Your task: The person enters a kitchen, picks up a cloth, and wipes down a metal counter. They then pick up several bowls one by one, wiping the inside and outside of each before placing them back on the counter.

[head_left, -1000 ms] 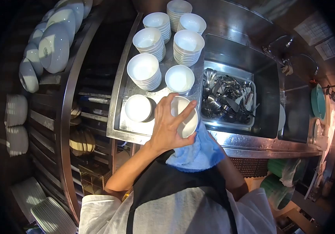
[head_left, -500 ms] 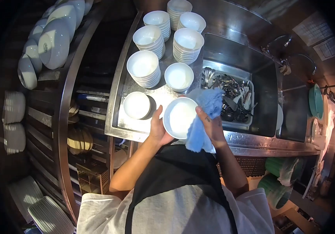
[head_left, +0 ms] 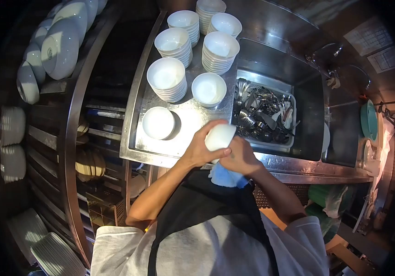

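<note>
My left hand (head_left: 199, 148) grips a white bowl (head_left: 220, 136) in front of my apron, fingers around its outside. The bowl is tipped on its side, so its inside is hidden from me. Against its right side, my right hand (head_left: 241, 157) is closed on a blue cloth (head_left: 227, 176), which hangs down below both hands. Beyond them on the steel counter stand a single-looking white bowl (head_left: 158, 123) and another white bowl (head_left: 209, 89). Several stacks of white bowls, among them a near stack (head_left: 167, 78), fill the back.
A sink (head_left: 310, 110) lies right of the counter, with a tray (head_left: 292, 122) full of cutlery in it. Racks on the left hold white plates (head_left: 60, 48) and stacked dishes (head_left: 57, 255). Green bins (head_left: 321, 198) stand low at right, and a teal basin (head_left: 369, 120) is beyond the sink.
The bowl has been tipped from facing up onto its side. My right hand has come in closer to my left, and the cloth now shows mostly below the hands.
</note>
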`<state>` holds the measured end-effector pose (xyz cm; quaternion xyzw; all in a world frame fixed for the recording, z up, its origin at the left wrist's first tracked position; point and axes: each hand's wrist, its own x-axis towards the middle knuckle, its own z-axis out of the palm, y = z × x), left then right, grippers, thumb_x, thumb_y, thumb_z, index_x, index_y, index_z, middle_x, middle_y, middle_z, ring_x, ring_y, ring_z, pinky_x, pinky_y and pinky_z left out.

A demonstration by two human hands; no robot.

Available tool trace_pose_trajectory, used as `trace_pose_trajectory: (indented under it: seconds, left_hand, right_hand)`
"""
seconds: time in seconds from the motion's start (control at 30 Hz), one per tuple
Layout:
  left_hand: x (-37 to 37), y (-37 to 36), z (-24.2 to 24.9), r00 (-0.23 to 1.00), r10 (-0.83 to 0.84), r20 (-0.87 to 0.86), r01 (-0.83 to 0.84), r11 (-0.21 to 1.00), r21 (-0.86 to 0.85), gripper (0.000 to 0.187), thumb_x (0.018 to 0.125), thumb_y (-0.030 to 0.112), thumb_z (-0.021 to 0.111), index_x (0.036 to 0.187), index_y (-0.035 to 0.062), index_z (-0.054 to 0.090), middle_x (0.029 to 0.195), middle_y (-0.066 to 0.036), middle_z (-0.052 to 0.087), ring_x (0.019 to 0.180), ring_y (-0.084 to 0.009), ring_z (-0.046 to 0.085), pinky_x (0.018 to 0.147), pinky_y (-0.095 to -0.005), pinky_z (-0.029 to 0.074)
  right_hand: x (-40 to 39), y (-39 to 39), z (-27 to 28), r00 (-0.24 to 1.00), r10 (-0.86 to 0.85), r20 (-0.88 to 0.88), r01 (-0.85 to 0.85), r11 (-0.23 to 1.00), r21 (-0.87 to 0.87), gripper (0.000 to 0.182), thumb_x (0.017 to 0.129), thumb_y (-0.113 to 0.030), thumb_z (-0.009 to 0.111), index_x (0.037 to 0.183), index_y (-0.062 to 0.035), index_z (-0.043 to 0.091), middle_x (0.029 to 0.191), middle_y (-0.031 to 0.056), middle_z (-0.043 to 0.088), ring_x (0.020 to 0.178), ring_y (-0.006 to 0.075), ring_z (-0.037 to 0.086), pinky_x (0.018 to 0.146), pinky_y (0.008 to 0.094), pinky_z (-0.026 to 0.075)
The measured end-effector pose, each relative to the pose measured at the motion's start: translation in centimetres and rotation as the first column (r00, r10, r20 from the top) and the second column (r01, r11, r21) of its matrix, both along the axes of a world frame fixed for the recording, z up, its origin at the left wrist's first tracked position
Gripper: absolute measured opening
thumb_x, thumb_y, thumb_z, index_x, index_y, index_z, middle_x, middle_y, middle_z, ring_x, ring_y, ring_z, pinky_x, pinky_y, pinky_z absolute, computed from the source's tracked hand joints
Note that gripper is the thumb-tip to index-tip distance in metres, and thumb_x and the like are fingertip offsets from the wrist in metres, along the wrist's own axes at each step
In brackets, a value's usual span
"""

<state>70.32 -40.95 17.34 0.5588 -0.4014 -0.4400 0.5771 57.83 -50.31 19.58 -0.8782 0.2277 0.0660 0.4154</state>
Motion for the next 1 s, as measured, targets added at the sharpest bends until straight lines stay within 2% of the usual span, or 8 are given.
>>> trace_pose_trajectory:
  seconds: [0.07, 0.13, 0.27, 0.37, 0.57, 0.73, 0.8, 1.0]
  left_hand:
    - [0.0, 0.4, -1.2, 0.997, -0.075, -0.012, 0.074, 0.993, -0.092, 0.067, 0.063, 0.03, 0.074, 0.118, 0.0024, 0.048, 0.114, -0.013, 0.052, 0.107, -0.0214, 0.049, 0.093, -0.0333, 0.036]
    - [0.0, 0.7, -1.7, 0.993, -0.117, 0.008, 0.117, 0.982, -0.146, 0.07, 0.062, 0.032, 0.075, 0.119, 0.0024, 0.047, 0.115, -0.013, 0.051, 0.108, -0.0217, 0.049, 0.093, -0.0336, 0.036]
    - [0.7, -0.4, 0.4, 0.992, -0.01, -0.126, -0.03, 0.95, -0.311, 0.079, 0.06, 0.039, 0.075, 0.122, 0.0031, 0.042, 0.117, -0.013, 0.048, 0.107, -0.0231, 0.049, 0.092, -0.0342, 0.037]
    - [0.2, 0.1, 2.1, 0.762, 0.037, -0.647, -0.186, 0.969, -0.164, 0.081, 0.067, 0.049, 0.069, 0.126, 0.0052, 0.035, 0.116, -0.012, 0.047, 0.107, -0.0222, 0.049, 0.093, -0.0356, 0.04]
    - [-0.3, 0.7, 1.4, 0.455, -0.004, -0.89, -0.198, 0.975, -0.106, 0.072, 0.084, 0.056, 0.038, 0.132, 0.0024, 0.03, 0.129, -0.016, 0.041, 0.118, -0.0281, 0.044, 0.097, -0.0415, 0.038]
    - [1.0, -2.2, -2.0, 0.724, -0.104, -0.682, 0.008, 0.99, -0.143, 0.076, 0.077, 0.054, 0.05, 0.13, 0.0011, 0.035, 0.131, -0.016, 0.04, 0.119, -0.0234, 0.041, 0.096, -0.0356, 0.036]
    - [2.1, -2.0, -4.0, 0.692, -0.353, -0.63, 0.278, 0.935, -0.219, 0.067, 0.08, 0.052, 0.048, 0.126, 0.0037, 0.044, 0.135, -0.018, 0.035, 0.125, -0.0242, 0.034, 0.1, -0.0351, 0.03]
    - [3.5, -1.0, 2.6, 0.987, -0.035, 0.155, 0.033, 0.999, 0.013, 0.063, 0.074, 0.038, 0.061, 0.125, 0.0035, 0.046, 0.139, -0.02, 0.027, 0.127, -0.0301, 0.03, 0.1, -0.0422, 0.029]
  right_hand:
    - [-0.4, -1.1, -1.5, 0.999, -0.039, 0.037, 0.026, 0.956, 0.293, 0.029, 0.073, -0.015, 0.056, 0.099, -0.001, 0.057, 0.107, 0.0176, 0.054, 0.096, 0.0254, 0.055, 0.083, 0.0337, 0.044]
    - [-1.3, -1.2, -2.0, 0.98, -0.196, -0.024, 0.128, 0.538, 0.833, 0.035, 0.077, -0.02, 0.058, 0.107, -0.0029, 0.054, 0.108, 0.0122, 0.055, 0.097, 0.0206, 0.055, 0.084, 0.032, 0.045]
    - [-4.2, -0.1, -2.9, 0.723, -0.59, 0.359, -0.048, 0.475, 0.878, 0.042, 0.08, -0.027, 0.059, 0.115, -0.0047, 0.049, 0.106, 0.0091, 0.055, 0.098, 0.02, 0.055, 0.086, 0.0333, 0.044]
    - [-4.5, -1.3, -1.6, 0.691, -0.692, 0.21, 0.022, 0.311, 0.95, 0.044, 0.081, -0.03, 0.058, 0.115, -0.0053, 0.049, 0.106, 0.0087, 0.055, 0.098, 0.0195, 0.054, 0.086, 0.0332, 0.044]
    - [-6.5, -3.0, 1.5, 0.563, -0.814, -0.142, 0.16, -0.062, 0.985, 0.048, 0.082, -0.037, 0.057, 0.117, -0.0064, 0.047, 0.105, 0.0078, 0.055, 0.098, 0.0185, 0.054, 0.086, 0.0329, 0.045]
    - [-2.5, 0.8, -4.8, 0.433, -0.872, 0.229, -0.098, 0.207, 0.973, 0.052, 0.09, -0.043, 0.042, 0.126, -0.0069, 0.04, 0.12, 0.01, 0.051, 0.106, 0.0252, 0.052, 0.088, 0.0389, 0.046]
    - [-3.6, 0.5, -12.0, 0.371, -0.907, -0.197, 0.202, -0.128, 0.971, 0.054, 0.089, -0.045, 0.04, 0.127, -0.0054, 0.04, 0.119, 0.013, 0.053, 0.105, 0.0261, 0.054, 0.091, 0.0398, 0.044]
    - [-3.6, -1.6, -9.3, 0.588, -0.751, -0.3, 0.07, -0.322, 0.944, 0.057, 0.088, -0.048, 0.039, 0.126, -0.0048, 0.042, 0.118, 0.0148, 0.053, 0.106, 0.0273, 0.054, 0.093, 0.0408, 0.043]
